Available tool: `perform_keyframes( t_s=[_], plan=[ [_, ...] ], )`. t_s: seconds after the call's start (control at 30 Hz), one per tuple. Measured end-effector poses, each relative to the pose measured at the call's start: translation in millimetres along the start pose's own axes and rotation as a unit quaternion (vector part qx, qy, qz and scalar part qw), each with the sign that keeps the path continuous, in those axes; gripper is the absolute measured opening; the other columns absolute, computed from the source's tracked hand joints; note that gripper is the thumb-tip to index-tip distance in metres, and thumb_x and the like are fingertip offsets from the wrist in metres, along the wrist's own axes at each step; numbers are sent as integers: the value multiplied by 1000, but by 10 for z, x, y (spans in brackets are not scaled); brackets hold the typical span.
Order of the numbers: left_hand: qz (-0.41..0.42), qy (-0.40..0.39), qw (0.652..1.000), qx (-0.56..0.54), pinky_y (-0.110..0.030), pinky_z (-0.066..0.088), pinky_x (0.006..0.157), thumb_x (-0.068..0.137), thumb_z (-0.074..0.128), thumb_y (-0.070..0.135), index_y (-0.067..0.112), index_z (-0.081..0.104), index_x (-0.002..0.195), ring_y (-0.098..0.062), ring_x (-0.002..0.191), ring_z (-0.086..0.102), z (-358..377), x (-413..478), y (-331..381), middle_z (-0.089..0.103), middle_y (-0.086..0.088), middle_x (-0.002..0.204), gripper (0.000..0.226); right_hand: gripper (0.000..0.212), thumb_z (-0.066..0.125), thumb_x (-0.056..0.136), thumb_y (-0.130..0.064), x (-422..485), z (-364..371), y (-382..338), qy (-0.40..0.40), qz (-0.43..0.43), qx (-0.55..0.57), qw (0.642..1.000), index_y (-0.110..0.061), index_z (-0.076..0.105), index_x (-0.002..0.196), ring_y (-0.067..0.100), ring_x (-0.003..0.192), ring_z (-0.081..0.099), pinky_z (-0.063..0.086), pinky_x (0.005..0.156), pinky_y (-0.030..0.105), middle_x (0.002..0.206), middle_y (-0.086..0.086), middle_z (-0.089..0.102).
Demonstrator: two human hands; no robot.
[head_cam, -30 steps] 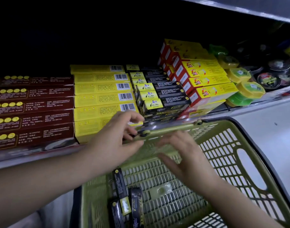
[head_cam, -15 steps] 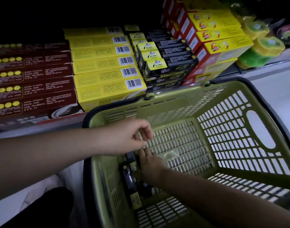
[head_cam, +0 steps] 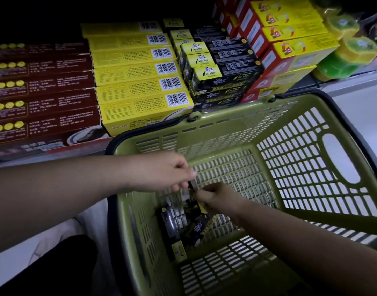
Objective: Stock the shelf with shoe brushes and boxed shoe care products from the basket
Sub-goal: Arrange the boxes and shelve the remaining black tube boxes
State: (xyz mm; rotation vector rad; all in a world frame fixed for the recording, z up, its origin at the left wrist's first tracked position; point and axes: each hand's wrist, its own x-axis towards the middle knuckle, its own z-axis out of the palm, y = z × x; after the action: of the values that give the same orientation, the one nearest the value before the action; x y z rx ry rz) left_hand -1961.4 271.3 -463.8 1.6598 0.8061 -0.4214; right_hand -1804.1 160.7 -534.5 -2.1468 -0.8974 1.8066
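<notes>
Left hand (head_cam: 172, 171) fingers pinch the top end of a black box (head_cam: 192, 187), and the right hand (head_cam: 219, 198) is curled around it just below. 2 spare boxes (head_cam: 170, 227) lie on the floor of the green basket (head_cam: 290, 129), with the stocked shelf (head_cam: 44, 159) right behind.

A shop aisle: barcoded boxes (head_cam: 140, 80) in shelf rows, green shopping basket (head_cam: 341, 167).

Dim light is noted. Pale floor (head_cam: 44, 248) is seen below-left of the fingers (head_cam: 192, 173); shelf (head_cam: 55, 155) back beyond them is lost in darkness.
</notes>
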Motion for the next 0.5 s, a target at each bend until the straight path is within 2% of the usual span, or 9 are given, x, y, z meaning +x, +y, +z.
perform_keyframes(
  t_s=[0.07, 0.1, 0.17, 0.2, 0.23, 0.3, 0.37, 0.43, 0.5],
  plan=[
    [-49, -38, 998, 29, -31, 50, 90, 73, 31, 72, 14, 57, 111, -8, 96, 64, 26, -17, -9, 67, 3, 107, 74, 15, 60, 86, -22, -218, -20, -91, -33, -39, 145, 988, -12, 58, 75, 13, 62, 53, 48, 64, 26, 63, -3, 54],
    [-65, -38, 996, 37, -32, 47, 94, 61, 28, 79, 10, 52, 122, -12, 106, 61, 31, -9, -21, 64, -2, 118, 96, 13, 60, 86, -19, -316, -14, -143, -42, -68, 164, 983, -12, 56, 76, 10, 61, 54, 48, 61, 23, 65, -3, 54],
    [-84, -5, 996, 22, -38, 39, 105, 46, 32, 87, 9, 34, 141, -22, 125, 49, 20, 14, -45, 47, -9, 140, 123, 15, 61, 86, -15, -447, 21, -261, -43, -138, 115, 983, -13, 51, 76, 7, 57, 52, 45, 55, 19, 67, -1, 52],
    [-88, 23, 996, -8, -41, 38, 106, 44, 38, 88, 10, 31, 142, -24, 127, 47, -2, 25, -46, 44, -10, 143, 125, 16, 63, 85, -15, -476, 25, -312, -43, -172, 79, 981, -13, 48, 78, 8, 56, 49, 41, 53, 19, 68, 2, 51],
    [-92, 48, 994, -42, -42, 40, 104, 47, 46, 85, 9, 36, 139, -25, 123, 49, -22, 40, -44, 48, -10, 139, 120, 18, 65, 85, -16, -483, 11, -351, -50, -200, 53, 977, -14, 48, 78, 8, 54, 45, 37, 50, 19, 68, 4, 51],
    [-95, 83, 988, -87, -39, 45, 95, 69, 61, 66, 7, 51, 116, -23, 104, 57, -28, 61, -56, 59, -7, 114, 76, 18, 68, 83, -22, -452, -65, -413, -96, -231, 8, 968, -16, 51, 80, 6, 51, 41, 34, 47, 17, 68, 4, 51],
    [-98, 104, 988, -64, -36, 45, 80, 81, 61, 46, 16, 48, 84, -19, 88, 47, -13, 84, -97, 45, 7, 85, 32, 18, 71, 80, -25, -312, -146, -375, -146, -224, -72, 961, -16, 58, 88, 1, 57, 50, 42, 53, 15, 73, -5, 57],
    [-95, 99, 989, -53, -35, 45, 83, 84, 59, 39, 18, 43, 81, -17, 94, 40, -6, 67, -77, 32, 11, 82, 27, 26, 73, 79, -26, -85, -174, -210, -124, -202, -226, 945, -18, 60, 100, 1, 83, 60, 52, 74, 22, 96, -6, 61],
    [-99, 72, 985, -120, -30, 43, 74, 81, 64, 32, 20, 48, 88, -18, 98, 45, -11, 54, -45, 44, 8, 87, 21, 47, 72, 79, -21, 147, -129, 48, -70, -187, -435, 878, -22, 51, 121, 19, 110, 54, 48, 89, 31, 123, 3, 52]
  ],
)
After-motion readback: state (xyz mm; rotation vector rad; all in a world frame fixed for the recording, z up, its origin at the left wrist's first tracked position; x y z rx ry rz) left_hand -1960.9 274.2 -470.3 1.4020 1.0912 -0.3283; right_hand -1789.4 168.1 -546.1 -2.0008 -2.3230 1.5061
